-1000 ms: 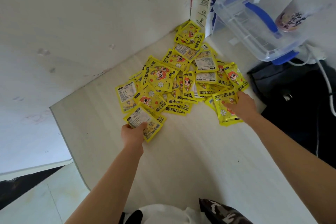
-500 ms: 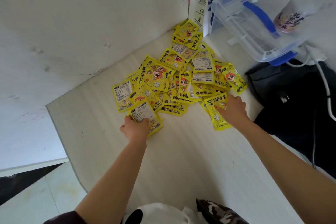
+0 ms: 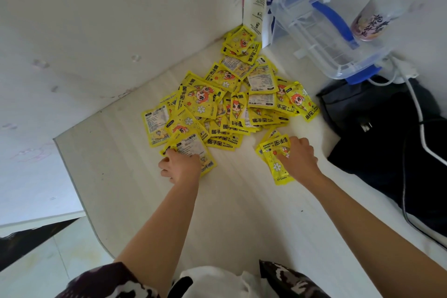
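Left hand point(image 3: 180, 167) and right hand point(image 3: 299, 158) had fingers clamped on glossy yellow foil hand-warmer packets point(image 3: 274, 150) — slick foil could slip that pinch.

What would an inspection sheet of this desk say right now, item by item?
Surface: white tabletop, set in a wall corner.
Job's things: pile of yellow hand-warmer packets; one packet at its near left edge; a small stack lying apart at right.
Clutter: clear box with blue handle, cup, black bag.
Hands: left hand grips the packet; right hand grips the stack.
Cables: white cable across the bag.
Surroundings: white wall; floor at lower left.
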The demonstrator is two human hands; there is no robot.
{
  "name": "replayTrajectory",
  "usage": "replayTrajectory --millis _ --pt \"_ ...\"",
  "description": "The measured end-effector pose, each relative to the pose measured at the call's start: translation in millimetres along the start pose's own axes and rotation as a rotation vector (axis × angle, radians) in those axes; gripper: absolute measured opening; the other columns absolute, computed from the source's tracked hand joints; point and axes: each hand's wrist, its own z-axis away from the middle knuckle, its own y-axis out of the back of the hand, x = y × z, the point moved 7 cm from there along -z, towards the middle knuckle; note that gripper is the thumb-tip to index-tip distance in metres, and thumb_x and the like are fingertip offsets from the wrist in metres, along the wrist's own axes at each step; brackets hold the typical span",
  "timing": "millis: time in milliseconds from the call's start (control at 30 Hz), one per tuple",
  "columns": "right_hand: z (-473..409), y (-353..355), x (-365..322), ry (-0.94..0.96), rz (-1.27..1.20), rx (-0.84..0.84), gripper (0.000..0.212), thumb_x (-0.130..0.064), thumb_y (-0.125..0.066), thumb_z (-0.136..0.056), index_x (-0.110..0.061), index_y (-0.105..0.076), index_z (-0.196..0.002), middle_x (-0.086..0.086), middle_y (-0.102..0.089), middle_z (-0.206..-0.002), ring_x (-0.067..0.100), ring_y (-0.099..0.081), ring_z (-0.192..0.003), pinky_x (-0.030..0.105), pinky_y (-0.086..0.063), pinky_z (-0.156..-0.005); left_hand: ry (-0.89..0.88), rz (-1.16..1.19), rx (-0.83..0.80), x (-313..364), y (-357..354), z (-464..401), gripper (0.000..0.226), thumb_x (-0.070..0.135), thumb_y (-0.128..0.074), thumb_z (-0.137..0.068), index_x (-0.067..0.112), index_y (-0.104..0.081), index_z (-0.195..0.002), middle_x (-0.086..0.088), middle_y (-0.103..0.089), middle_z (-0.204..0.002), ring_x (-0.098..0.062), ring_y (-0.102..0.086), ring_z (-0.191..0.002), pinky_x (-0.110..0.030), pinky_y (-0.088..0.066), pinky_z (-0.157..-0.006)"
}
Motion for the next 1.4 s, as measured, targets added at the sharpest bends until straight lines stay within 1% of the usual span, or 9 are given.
replayTrajectory --millis 133,267,433,533,700,800,867,1100,1400 --pt "3 0 1 0.019 -0.022 0.018 0.053 -0.043 -0.061 -0.090 -0.009 -0.044 -0.127 0.017 -0.044 -0.124 0.040 -0.048 -0.114 0.049 -0.045 -0.092 -0.065 0.042 0.032 3 2 1 0.046 0.013 -0.073 -0.077 0.009 -0.050 -0.117 -0.015 -0.033 -0.136 -0.037 -0.039 -0.121 -0.050 -0.043 -0.101" --pt "5 -1 0 0.074 -0.063 0.033 0.050 -0.039 -0.063 -0.089 -0.008 -0.045 -0.124 0.017 -0.044 -0.121 0.041 -0.055 -0.102 0.042 -0.048 -0.086 -0.104 0.204 0.012 -1 6 13 0.042 0.005 -0.070 -0.078 0.009 -0.050 -0.115 -0.010 -0.031 -0.131 -0.028 -0.053 -0.088 -0.038 -0.054 -0.084" --pt "7 -1 10 0.071 -0.175 0.005 0.042 -0.031 -0.063 -0.090 -0.007 -0.044 -0.118 0.017 -0.049 -0.116 0.037 -0.055 -0.097 0.037 -0.046 -0.077 -0.175 0.286 -0.021 -17 22 20 0.044 0.009 -0.075 -0.074 0.017 -0.054 -0.112 -0.003 -0.048 -0.117 -0.022 -0.058 -0.088 -0.035 -0.056 -0.078" --pt "4 3 17 0.068 -0.290 -0.021 0.029 -0.028 -0.064 -0.089 -0.013 -0.045 -0.103 0.006 -0.060 -0.102 0.032 -0.059 -0.092 0.041 -0.053 -0.070 -0.230 0.322 -0.093 -23 34 22 0.037 0.006 -0.078 -0.076 0.017 -0.058 -0.105 -0.003 -0.063 -0.102 -0.014 -0.065 -0.077 -0.033 -0.055 -0.068" --pt "-4 27 25 0.029 -0.433 0.068 0.030 -0.033 -0.069 -0.083 -0.017 -0.046 -0.095 0.004 -0.063 -0.090 0.034 -0.064 -0.084 0.050 -0.057 -0.071 -0.239 0.457 -0.183 -16 44 18 0.033 0.001 -0.077 -0.078 0.012 -0.055 -0.100 -0.006 -0.067 -0.100 -0.018 -0.069 -0.080 -0.029 -0.056 -0.061" --pt "-20 45 27 0.030 -0.539 0.150 0.035 -0.036 -0.071 -0.077 -0.018 -0.048 -0.097 0.009 -0.064 -0.092 0.037 -0.064 -0.083 0.053 -0.057 -0.071 -0.157 0.580 -0.217 -5 40 10 0.034 -0.004 -0.074 -0.078 0.011 -0.054 -0.100 -0.009 -0.068 -0.099 -0.028 -0.070 -0.088 -0.040 -0.059 -0.075" --pt "-28 61 22 0.020 -0.564 0.198 0.036 -0.028 -0.071 -0.082 -0.012 -0.051 -0.107 0.010 -0.064 -0.095 0.032 -0.063 -0.079 0.045 -0.057 -0.069 -0.148 0.622 -0.219 7 38 4 0.035 -0.006 -0.074 -0.077 0.012 -0.054 -0.100 -0.009 -0.068 -0.098 -0.032 -0.070 -0.093 -0.047 -0.058 -0.083" --pt "-66 85 26 -0.097 -0.620 0.296 0.038 -0.017 -0.071 -0.082 -0.004 -0.054 -0.114 0.011 -0.065 -0.107 0.027 -0.064 -0.091 0.034 -0.049 -0.075 -0.135 0.628 -0.161 31 35 -20 0.041 -0.005 -0.076 -0.075 0.013 -0.052 -0.103 -0.002 -0.064 -0.087 -0.028 -0.067 -0.087 -0.042 -0.057 -0.084" --pt "-85 66 26 -0.094 -0.568 0.151 0.038 -0.026 -0.073 -0.081 -0.006 -0.061 -0.110 0.010 -0.068 -0.104 0.026 -0.066 -0.090 0.032 -0.050 -0.074 -0.077 0.658 -0.150 25 22 -27 0.040 -0.006 -0.075 -0.076 0.011 -0.052 -0.103 -0.004 -0.063 -0.090 -0.027 -0.065 -0.086 -0.039 -0.055 -0.081"
